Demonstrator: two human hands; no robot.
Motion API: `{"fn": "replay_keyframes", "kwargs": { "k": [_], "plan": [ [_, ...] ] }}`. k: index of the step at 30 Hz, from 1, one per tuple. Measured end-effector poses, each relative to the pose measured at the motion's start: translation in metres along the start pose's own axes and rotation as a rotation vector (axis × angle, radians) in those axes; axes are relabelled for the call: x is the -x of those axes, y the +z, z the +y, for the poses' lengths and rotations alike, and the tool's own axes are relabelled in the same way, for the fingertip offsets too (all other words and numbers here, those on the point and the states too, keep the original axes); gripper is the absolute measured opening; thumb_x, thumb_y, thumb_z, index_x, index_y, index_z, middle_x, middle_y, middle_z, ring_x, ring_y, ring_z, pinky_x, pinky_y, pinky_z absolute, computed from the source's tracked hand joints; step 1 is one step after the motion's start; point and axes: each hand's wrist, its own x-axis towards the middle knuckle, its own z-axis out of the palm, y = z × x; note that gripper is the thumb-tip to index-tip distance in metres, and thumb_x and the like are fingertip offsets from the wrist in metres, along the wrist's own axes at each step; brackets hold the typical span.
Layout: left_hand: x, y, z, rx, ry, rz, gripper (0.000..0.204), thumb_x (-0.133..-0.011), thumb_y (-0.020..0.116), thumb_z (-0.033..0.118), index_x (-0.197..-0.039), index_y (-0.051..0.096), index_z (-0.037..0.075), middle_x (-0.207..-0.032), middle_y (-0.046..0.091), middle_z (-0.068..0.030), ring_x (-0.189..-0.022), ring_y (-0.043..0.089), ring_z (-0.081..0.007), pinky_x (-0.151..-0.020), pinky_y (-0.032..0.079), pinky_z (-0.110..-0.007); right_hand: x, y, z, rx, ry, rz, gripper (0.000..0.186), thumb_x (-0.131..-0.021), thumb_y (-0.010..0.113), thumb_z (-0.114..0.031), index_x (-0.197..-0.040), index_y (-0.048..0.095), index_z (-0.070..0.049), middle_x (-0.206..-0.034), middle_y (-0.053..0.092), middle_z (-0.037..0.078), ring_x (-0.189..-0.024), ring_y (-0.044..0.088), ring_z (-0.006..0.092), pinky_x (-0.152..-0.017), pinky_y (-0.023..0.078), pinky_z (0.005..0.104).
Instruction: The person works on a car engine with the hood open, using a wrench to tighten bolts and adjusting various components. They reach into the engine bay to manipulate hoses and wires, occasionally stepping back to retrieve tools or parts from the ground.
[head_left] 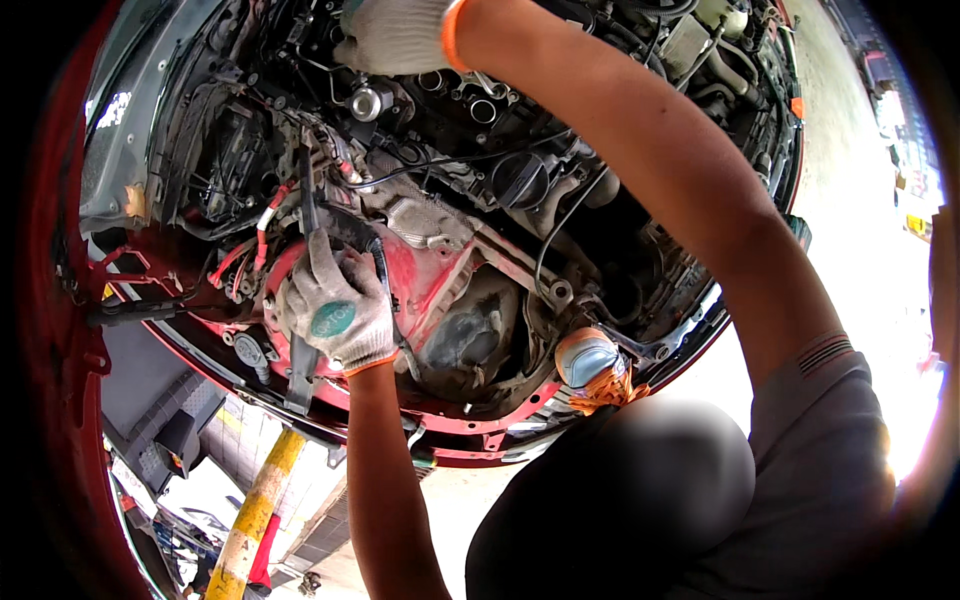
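My left hand [343,310], in a pale work glove with a green patch, rests over the red strut tower at the left of the engine bay. Its index finger lies along a long black bar [307,190]; the other fingers look bent around the bar, their undersides hidden. Up at the picture's top edge, my right hand [398,38], gloved with an orange cuff, reaches over the engine. Its fingers look curled, and whatever they hold is hidden. Just below it sits a round silver metal part [369,103].
Red-sleeved cables [268,225] and a black round cap [519,180] lie among hoses and wiring. An orange-and-white bundle [588,358] rests on the front frame. A yellow-and-white post [258,510] stands beyond the fender. Dark red bodywork [65,290] rises at the left.
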Motion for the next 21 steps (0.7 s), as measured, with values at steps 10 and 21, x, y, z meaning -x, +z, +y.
{"fn": "replay_keyframes", "kwargs": {
  "k": [10,21],
  "plan": [
    [-0.001,-0.003,0.004,-0.017,-0.006,-0.040,0.044,-0.092,0.061,0.025,-0.134,0.062,0.013,-0.106,0.065,-0.0116,-0.094,0.065,-0.0354,-0.092,0.051,-0.053,-0.004,0.014,-0.020,-1.707,0.477,0.523,0.051,-0.101,0.056,-0.053,-0.111,0.081,-0.010,-0.113,0.078,0.011,-0.108,0.071,0.0210,-0.105,0.051,0.0349],
    [-0.202,0.039,0.070,0.420,0.001,-0.477,0.073,-0.088,0.075,0.047,-0.139,0.054,-0.001,-0.137,0.060,-0.0271,-0.126,0.059,-0.0422,-0.105,0.050,-0.049,-0.012,0.032,-0.024,-1.584,0.541,0.734,0.052,-0.098,0.059,-0.056,-0.125,0.074,-0.015,-0.119,0.075,0.014,-0.113,0.070,0.0273,-0.102,0.053,0.0367]
  ]
}}
